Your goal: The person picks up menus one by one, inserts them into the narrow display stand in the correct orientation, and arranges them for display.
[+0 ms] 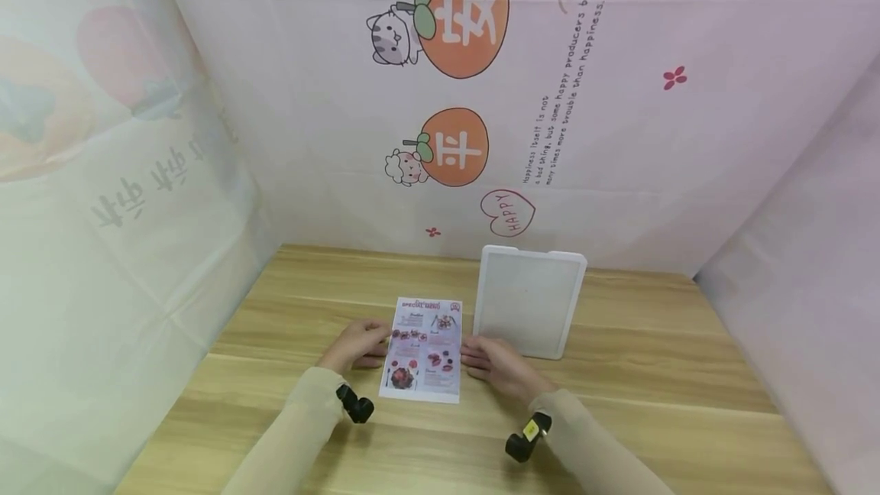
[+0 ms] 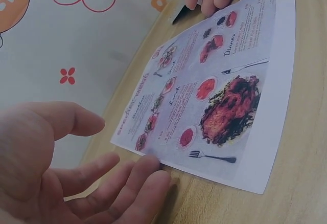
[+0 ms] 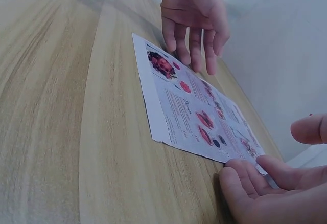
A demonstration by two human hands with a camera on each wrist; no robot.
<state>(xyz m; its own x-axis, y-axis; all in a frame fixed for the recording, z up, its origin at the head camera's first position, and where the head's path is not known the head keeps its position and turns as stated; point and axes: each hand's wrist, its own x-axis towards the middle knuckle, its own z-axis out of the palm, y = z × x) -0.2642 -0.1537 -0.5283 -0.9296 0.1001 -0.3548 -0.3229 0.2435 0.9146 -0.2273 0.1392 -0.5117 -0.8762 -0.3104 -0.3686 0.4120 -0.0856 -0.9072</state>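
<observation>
A printed menu sheet (image 1: 426,350) with food pictures lies on the wooden table, its title end pointing away from me. At its left edge is my left hand (image 1: 362,344). In the left wrist view this hand (image 2: 87,168) has loosely bent fingers, with fingertips right at the paper's edge and the thumb raised apart. My right hand (image 1: 502,365) is at the opposite edge. The right wrist view shows the fingertips of this hand (image 3: 276,188) along the sheet's border, palm turned inward and thumb lifted. Neither hand grips the paper (image 3: 191,106).
Just beyond my right hand, a rectangular panel (image 1: 528,300) with a white rim and greyish face rises from the wood-grain table (image 1: 646,373). Printed cloth (image 1: 619,136) with cartoon fruit and lettering hangs behind the table, and pale cloth lines both sides.
</observation>
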